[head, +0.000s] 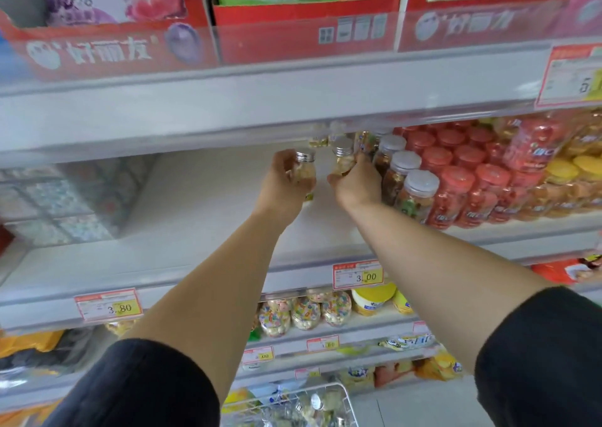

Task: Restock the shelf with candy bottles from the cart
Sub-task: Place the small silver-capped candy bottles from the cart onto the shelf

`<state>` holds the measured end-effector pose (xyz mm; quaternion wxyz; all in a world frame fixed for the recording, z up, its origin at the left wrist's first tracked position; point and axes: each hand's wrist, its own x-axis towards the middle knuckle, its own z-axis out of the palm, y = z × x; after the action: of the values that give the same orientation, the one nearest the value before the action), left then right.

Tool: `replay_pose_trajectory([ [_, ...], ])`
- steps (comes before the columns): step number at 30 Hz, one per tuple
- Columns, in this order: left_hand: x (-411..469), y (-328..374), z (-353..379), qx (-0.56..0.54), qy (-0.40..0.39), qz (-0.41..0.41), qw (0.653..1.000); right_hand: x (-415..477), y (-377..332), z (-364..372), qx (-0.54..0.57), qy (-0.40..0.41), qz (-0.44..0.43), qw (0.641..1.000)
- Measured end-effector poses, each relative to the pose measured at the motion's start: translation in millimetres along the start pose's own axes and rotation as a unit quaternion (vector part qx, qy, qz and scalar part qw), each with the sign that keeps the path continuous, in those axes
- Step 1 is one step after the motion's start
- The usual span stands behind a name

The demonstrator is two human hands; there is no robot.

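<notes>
Both arms reach deep into the middle shelf [202, 250]. My left hand [283, 182] grips a small clear candy bottle [305, 169] with a silver cap. My right hand [356, 187] grips a second silver-capped candy bottle [342, 161] just to the right of the first. Both bottles are upright, near the back of the shelf. More bottles of the same kind [321, 138] stand behind them. At the bottom edge, the white wire cart [347, 397] holds several more silver-capped bottles [316, 405].
White-capped candy bottles [407, 179] stand in a row right beside my right hand, then red-capped ones [462, 182]. Boxed goods [65, 202] fill the shelf's left end. The shelf above [228, 107] overhangs the hands. Price tags [357, 275] line the shelf edge.
</notes>
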<state>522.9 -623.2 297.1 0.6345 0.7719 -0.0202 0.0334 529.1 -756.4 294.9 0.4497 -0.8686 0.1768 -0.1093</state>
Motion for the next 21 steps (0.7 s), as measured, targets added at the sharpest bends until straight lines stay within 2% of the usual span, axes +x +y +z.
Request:
replay_pose_trajectory([
  [5,0.6,-0.7,5.3,0.018,0.007,0.007,1.0,-24.2,7.2,-9.4,0.014,-0.003,-0.046,0.999],
  [8,-0.9,-0.7,-1.3,0.076,0.012,0.019,0.997,-40.7,13.7,-15.3,-0.019,0.006,-0.083,0.996],
  [11,0.2,-5.7,-9.6,0.118,0.01,0.017,0.993,-50.7,12.8,-25.4,-0.127,-0.06,-0.124,0.982],
  [14,1.0,-6.8,-13.9,0.138,-0.003,0.019,0.99,-52.4,13.1,-27.5,-0.238,-0.134,-0.17,0.947],
  [18,9.4,-2.2,-10.0,0.166,-0.021,0.04,0.985,-46.2,14.9,-21.5,-0.279,-0.154,-0.197,0.927],
  [21,14.9,-3.7,-7.7,0.192,0.003,0.047,0.98,-38.7,12.8,-17.1,-0.282,-0.16,-0.206,0.923],
])
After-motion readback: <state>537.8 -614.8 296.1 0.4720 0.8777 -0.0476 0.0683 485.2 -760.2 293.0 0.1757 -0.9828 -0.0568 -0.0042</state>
